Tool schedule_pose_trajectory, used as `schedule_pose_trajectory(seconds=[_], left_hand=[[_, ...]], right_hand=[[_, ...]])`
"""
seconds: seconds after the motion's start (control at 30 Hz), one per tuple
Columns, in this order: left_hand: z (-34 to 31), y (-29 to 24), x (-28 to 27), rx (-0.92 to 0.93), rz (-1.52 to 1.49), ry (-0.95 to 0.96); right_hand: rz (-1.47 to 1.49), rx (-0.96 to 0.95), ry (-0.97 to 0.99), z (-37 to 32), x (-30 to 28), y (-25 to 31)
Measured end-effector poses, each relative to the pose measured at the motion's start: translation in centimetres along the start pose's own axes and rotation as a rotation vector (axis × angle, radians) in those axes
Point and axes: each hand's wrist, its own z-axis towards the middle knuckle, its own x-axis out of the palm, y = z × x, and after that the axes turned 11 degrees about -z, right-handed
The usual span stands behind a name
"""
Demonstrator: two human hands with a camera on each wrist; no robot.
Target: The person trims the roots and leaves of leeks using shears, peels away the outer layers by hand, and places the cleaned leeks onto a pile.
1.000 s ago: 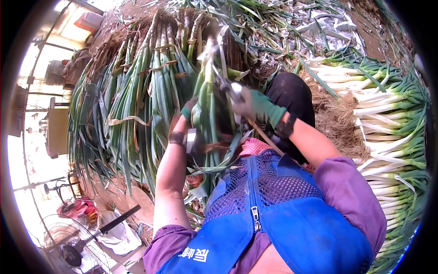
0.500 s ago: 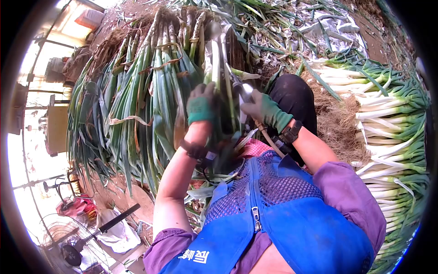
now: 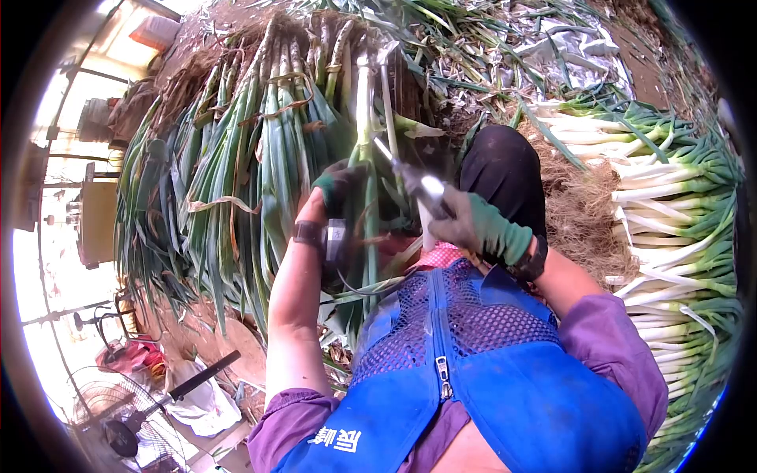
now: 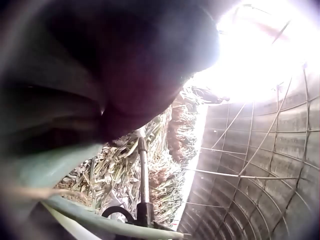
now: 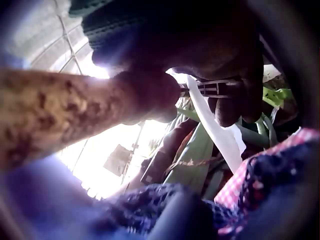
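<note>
Head view | left hand (image 3: 339, 183) is gripping leek (image 3: 363, 102) by its greens, at the heap's (image 3: 236, 158) right edge | right hand (image 3: 485, 226) is clamping nozzle gun (image 3: 432, 189) | leek is probably handling light, slippery, stiff-shanked, soft-leaved; best holding: leaf base.

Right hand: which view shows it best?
Head view: it shows the gloved right hand from green cuff to curled fingers, gripping a nozzled hand tool. The right wrist view gives only a shadowed close-up of part of the glove and fingers; I can't make the hand out in the left wrist view.
</note>
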Motion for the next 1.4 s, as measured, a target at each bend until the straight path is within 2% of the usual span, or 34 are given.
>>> schedule_pose_trajectory(seconds=[0.07,0.1,0.3,0.4,0.6,0.73,0.83,0.97,1.1,1.2,1.23,1.27,1.33,1.4], left_hand=[[0.1,0.1,0.3,-0.007,-0.021,0.009],[0.1,0.3,0.4,-0.01,-0.03,0.011],[-1.1,-0.3,1.0,0.009,-0.085,0.004],[-1.7,-0.6,1.8,-0.009,-0.117,0.017],[-2.2,0.0,2.8,0.008,-0.079,-0.04],[-2.5,0.1,2.7,0.022,-0.042,-0.019],[-3.0,0.2,2.5,0.005,-0.058,0.004],[-3.3,0.9,2.0,-0.041,-0.097,0.024],[-4.4,0.5,2.5,-0.029,-0.126,0.034],[-4.7,0.4,2.1,-0.031,-0.179,0.033],[-4.6,0.4,1.9,-0.032,-0.169,0.048],[-4.3,0.3,1.6,-0.029,-0.159,0.065],[-3.9,0.4,1.2,-0.031,-0.136,0.097],[-3.6,0.8,1.2,-0.03,-0.152,0.118]], right_hand=[[-0.072,-0.109,0.007,-1.5,-0.4,1.8],[-0.146,-0.095,0.011,-1.5,0.1,1.2],[-0.247,-0.195,-0.173,-0.7,3.0,-1.7],[-0.28,-0.207,-0.268,-0.1,2.9,-1.0],[-0.168,-0.152,-0.219,4.9,2.0,-1.4],[-0.046,0.041,-0.179,9.8,0.2,0.1],[-0.053,0.067,-0.21,12.2,-0.7,-0.2],[-0.13,-0.057,-0.182,12.5,-0.8,0.4],[0.121,0.152,-0.129,15.1,-2.0,1.1],[0.071,0.06,-0.017,13.6,-1.5,1.0],[-0.058,-0.031,-0.058,12.4,-1.2,1.2],[-0.007,-0.108,-0.19,11.0,-0.2,1.5],[-0.076,-0.058,-0.211,9.4,-0.5,2.4],[-0.062,-0.009,-0.137,11.1,-0.9,1.3]])
